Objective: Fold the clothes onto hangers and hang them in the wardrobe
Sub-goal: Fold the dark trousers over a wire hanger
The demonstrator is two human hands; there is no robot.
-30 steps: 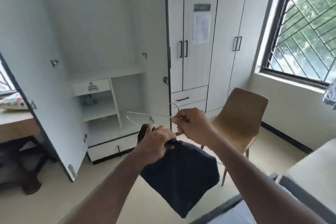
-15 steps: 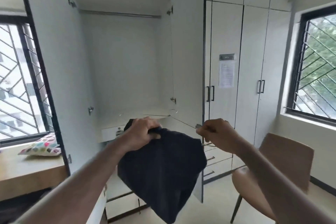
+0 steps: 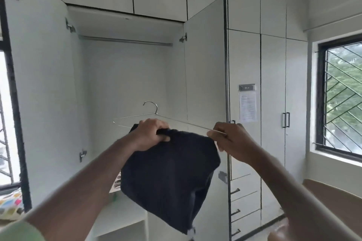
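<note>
Dark folded garment (image 3: 168, 178) hangs over the bar of a thin wire hanger (image 3: 137, 118), held up in front of the open wardrobe (image 3: 125, 84), well below the rail (image 3: 125, 40). Left hand (image 3: 151, 135) clenches cloth and bar together; right hand (image 3: 229, 139) pinches the hanger's right end. Risk: cloth looks bunched and lopsided, likely to slide off if the hanger tilts during the lift, or the hook misses the rail.

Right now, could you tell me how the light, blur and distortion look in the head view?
Head view: daylight enters by the right window, and the left window is blown out white; the wide angle bows the wardrobe door edges; the window grille and the garment look smeared; the thin hanger is faint.
</note>
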